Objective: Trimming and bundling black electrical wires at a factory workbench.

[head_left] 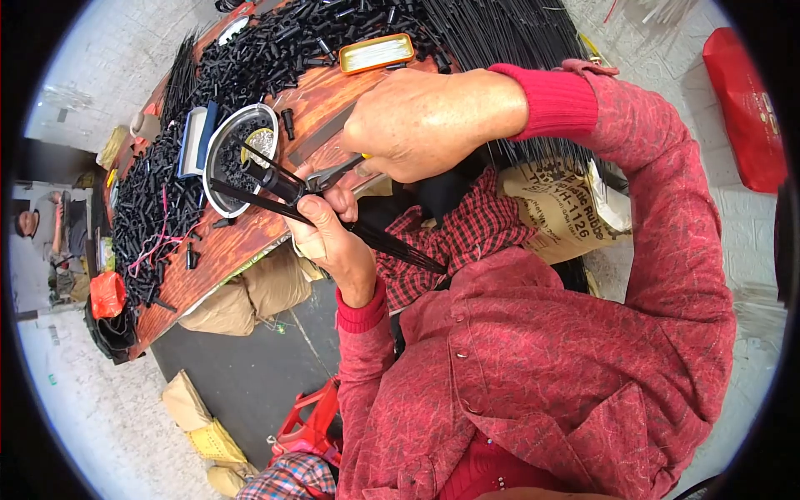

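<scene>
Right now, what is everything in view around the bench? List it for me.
small black plastic tubes: many, black, heaped across the wooden table
reddish-brown wooden table: one, upper left
round metal bowl: one, silver, on the table, black pieces inside
flat orange tin: one, on the table by the heap
thin black rods: a large bundle, top centre
printed tan sack: one, under the right arm
red bag: one, on the floor, far right
left hand: fingers pinch a bunch of black rods and a black tube
right hand: grips a dark metal hand tool against the tube
</scene>
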Available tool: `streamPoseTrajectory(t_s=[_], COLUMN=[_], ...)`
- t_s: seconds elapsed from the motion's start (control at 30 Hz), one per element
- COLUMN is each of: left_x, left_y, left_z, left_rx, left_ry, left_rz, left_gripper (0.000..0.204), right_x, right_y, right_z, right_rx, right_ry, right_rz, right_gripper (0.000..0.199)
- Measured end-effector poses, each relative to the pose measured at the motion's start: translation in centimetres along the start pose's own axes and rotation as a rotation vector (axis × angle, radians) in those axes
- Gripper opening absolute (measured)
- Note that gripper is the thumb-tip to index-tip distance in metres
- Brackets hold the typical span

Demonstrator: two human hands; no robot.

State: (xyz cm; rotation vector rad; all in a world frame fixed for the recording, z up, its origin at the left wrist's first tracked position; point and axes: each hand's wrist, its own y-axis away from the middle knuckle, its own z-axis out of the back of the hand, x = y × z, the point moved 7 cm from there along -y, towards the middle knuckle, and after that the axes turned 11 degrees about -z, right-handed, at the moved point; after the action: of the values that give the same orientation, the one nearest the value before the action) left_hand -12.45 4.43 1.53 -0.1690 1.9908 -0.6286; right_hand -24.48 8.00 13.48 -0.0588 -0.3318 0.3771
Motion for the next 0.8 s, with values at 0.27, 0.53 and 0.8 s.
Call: streamPoseTrajectory(t_s=[0.27, 0.53, 0.8], left_x=[0.1, 1.3, 1.8], left_y=[-0.1, -0.7, -0.8], left_z=[0.0, 0.9, 0.8], left_rx=[-0.014, 0.072, 0.092], left_ry=[0.089, 0.393, 0.456], left_rz=[0.06, 0.237, 0.259], left_gripper=[0.05, 0.055, 0.053], right_x=[-0.7, -2.3, -3.1], right_y=[-0.7, -0.1, 0.1], right_z=[-1.5, -5.1, -5.2], right_rx=[0.081, 0.585, 0.537], right_ry=[-0.011, -0.674, -0.756], right_rz=[-0.064, -0.462, -0.435], right_gripper=[0.02, 0.023, 0.027])
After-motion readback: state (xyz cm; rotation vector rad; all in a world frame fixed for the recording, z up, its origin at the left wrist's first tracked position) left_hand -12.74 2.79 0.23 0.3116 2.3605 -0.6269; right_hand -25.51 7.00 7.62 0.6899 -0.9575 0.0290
